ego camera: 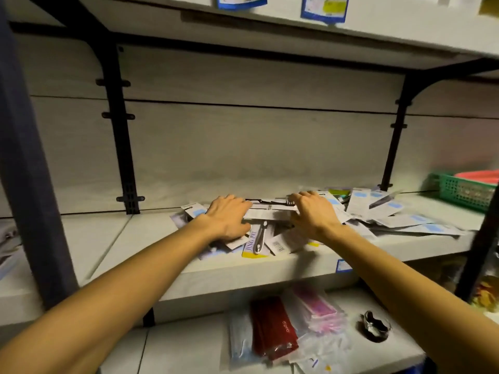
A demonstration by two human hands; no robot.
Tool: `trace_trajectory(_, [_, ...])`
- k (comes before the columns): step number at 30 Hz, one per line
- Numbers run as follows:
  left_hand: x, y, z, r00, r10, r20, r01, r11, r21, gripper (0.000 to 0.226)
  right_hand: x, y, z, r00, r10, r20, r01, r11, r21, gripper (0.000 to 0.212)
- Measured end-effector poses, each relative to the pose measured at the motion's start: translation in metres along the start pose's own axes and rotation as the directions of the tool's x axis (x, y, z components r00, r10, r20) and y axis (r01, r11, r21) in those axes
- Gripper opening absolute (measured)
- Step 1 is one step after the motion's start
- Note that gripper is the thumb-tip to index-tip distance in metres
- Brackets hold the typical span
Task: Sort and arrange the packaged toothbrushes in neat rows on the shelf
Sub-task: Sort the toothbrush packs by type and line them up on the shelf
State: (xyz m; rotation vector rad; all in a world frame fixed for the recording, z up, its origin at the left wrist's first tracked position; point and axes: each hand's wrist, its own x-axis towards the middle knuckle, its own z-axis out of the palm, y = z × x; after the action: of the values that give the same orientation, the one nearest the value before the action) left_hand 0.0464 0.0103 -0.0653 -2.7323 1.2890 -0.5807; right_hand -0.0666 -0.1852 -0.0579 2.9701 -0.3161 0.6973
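Progress: early stage. No neat row is visible anywhere on the pale grey shelf board. The flat white card-backed toothbrush packets lie in one loose heap, overlapping at mixed angles, some face up and some showing the printed back.

Grip: both hands are on a small bundle of white toothbrush packets lying crosswise on top of the heap. The left hand covers the bundle's left end, fingers curled over its far edge and thumb at the near edge. The right hand takes the right end the same way. In my judgement the bundle is being squared up or gathered between the two hands; whether it is lifted clear of the heap cannot be told. A dark-handled brush with pale bristles shows along the bundle's far edge, between the two sets of fingertips.

Position of remaining stock relative to the grip:
- Directly below and nearer than the bundle: a yellow-edged packet holding a grey-handled brush, with other packets fanned around it.
- To the right of the right hand: a wider spread of packets with light blue patches, running towards a green plastic mesh basket.
- To the left of the left hand: bare shelf, available for rows.

Outstanding: nearly the whole heap remains to be sorted by type and laid out.
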Motion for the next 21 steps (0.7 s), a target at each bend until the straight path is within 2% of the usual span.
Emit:
trace_trajectory(2, [0.012, -0.004, -0.001, 0.995, -0.031, 0.094, 0.035, 0.999, -0.038, 0.032, 0.023, 0.012, 0.000, 0.998, -0.023, 0.053, 0.022, 0.999, 0.031, 0.040])
trace_trajectory(4, [0.023, -0.009, -0.003, 0.990, -0.069, 0.119, 0.075, 0.996, -0.046, 0.034, 0.044, 0.025, 0.003, 0.995, -0.021, 0.101, 0.016, 0.998, 0.055, 0.039])
trace_trajectory(6, [0.028, -0.016, -0.005, 0.991, -0.114, 0.073, 0.117, 0.992, -0.037, 0.032, 0.061, 0.039, 0.008, 0.992, 0.012, 0.125, -0.023, 0.996, 0.087, 0.037])
trace_trajectory(9, [0.028, -0.031, -0.008, 0.978, -0.203, -0.050, 0.206, 0.976, 0.069, 0.024, 0.083, 0.054, 0.017, 0.987, 0.108, 0.122, -0.127, 0.978, 0.166, 0.034])
trace_trajectory(11, [0.023, -0.043, -0.011, 0.955, -0.283, -0.091, 0.290, 0.954, 0.079, 0.024, 0.096, 0.059, 0.023, 0.980, 0.082, 0.180, -0.126, 0.959, 0.252, 0.038])
trace_trajectory(14, [0.013, -0.056, -0.010, 0.894, -0.434, -0.117, 0.437, 0.899, 0.006, 0.027, 0.110, 0.059, 0.032, 0.956, -0.072, 0.285, -0.012, 0.959, 0.282, 0.041])
trace_trajectory(17, [0.007, -0.057, -0.010, 0.843, -0.526, -0.116, 0.515, 0.850, -0.115, 0.026, 0.115, 0.054, 0.045, 0.920, -0.157, 0.360, 0.068, 0.967, 0.246, 0.038])
trace_trajectory(21, [0.012, -0.050, -0.017, 0.774, -0.628, -0.080, 0.575, 0.751, -0.325, 0.021, 0.125, 0.054, 0.052, 0.940, -0.191, 0.284, 0.125, 0.964, 0.236, 0.049])
